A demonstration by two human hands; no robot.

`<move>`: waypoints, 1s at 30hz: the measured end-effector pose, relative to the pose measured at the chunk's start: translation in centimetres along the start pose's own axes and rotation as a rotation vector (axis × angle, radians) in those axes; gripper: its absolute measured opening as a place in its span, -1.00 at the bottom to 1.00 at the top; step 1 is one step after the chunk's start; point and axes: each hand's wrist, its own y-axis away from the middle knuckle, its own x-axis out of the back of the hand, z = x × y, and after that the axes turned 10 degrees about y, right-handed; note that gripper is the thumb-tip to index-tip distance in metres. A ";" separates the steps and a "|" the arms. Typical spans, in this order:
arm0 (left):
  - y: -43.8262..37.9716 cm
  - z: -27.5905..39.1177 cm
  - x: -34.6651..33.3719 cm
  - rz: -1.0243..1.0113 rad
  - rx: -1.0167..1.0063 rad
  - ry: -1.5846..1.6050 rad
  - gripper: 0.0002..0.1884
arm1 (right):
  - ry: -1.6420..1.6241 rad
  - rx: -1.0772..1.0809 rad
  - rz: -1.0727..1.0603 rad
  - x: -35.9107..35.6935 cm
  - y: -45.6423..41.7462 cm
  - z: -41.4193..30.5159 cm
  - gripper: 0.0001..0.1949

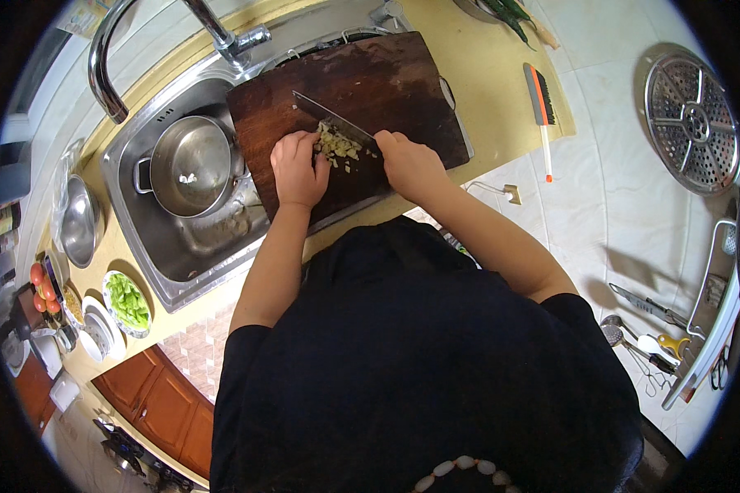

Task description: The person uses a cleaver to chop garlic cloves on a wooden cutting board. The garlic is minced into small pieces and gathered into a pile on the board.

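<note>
A dark wooden cutting board (376,74) lies over the right part of the sink, reaching onto the counter. On it is a small pile of pale chopped pieces (339,145), perhaps garlic or ginger, with a few bits scattered around. My right hand (410,163) grips the handle of a kitchen knife, mostly hidden in the fist. The knife blade (336,118) points to the upper left, along the far side of the pile. At the pile's left edge rests my left hand (299,169), fingers bent and touching the pieces; whether it pinches any cannot be seen.
A steel pot (191,166) stands in the sink basin (166,265) under a curved faucet (102,74). Left on the counter are a metal bowl (79,222), a plate of chopped green vegetable (128,302) and tomatoes (46,289). A brush (538,98) hangs at right; green peppers (512,18) lie beyond.
</note>
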 end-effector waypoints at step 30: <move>-0.2 -0.2 0.2 -0.002 0.047 0.040 -0.59 | -0.125 0.010 0.059 0.8 0.3 0.2 -0.79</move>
